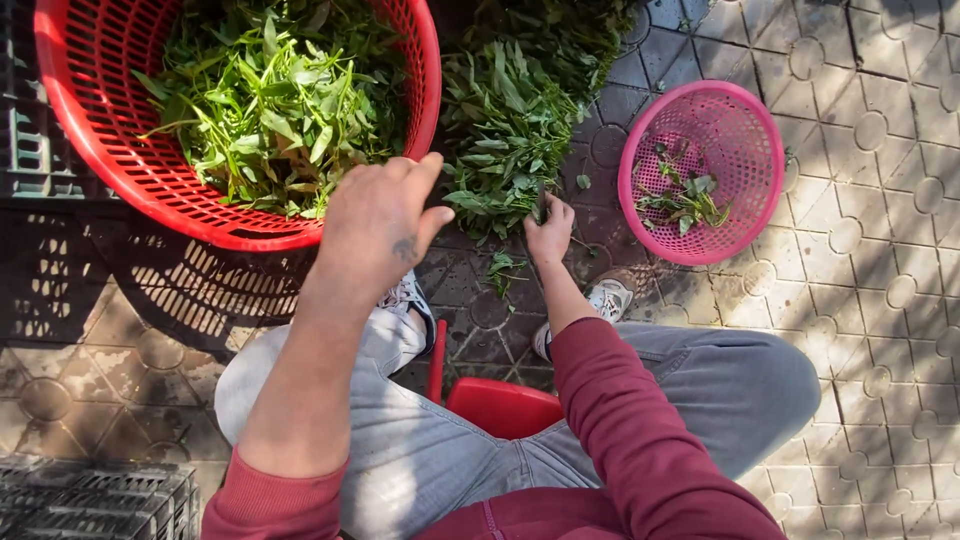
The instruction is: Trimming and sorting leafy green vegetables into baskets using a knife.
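Your right hand is down at the near edge of the pile of greens lying on the paved floor, between the red basket and the pink basket. Its fingers are closed in a pinch on what looks like 1 dark stem standing up from the pile's edge; the fingertips themselves are partly hidden, so the exact grip is hard to read. Your left hand hovers higher, over the near rim of the red basket, back of the hand up, fingers loosely bent and thumb pointing toward the pile; it appears to hold nothing, though the palm is out of sight.

These greens should handle as light, limp stuff: thin stems, soft leaves that bruise and tear if squeezed. Take a sprig by the stem, low down where it is firmest, not by the leaves, and expect tangled neighbours to come along.

Your right arm reaches straight forward between your knees, sleeve pushed up to the forearm, wrist dropped toward the floor. Your left forearm rises steeply, wrist bent forward.

The red basket is heaped with more greens; the pink basket holds only a few sprigs. You sit on a red stool, with dark crates at your left
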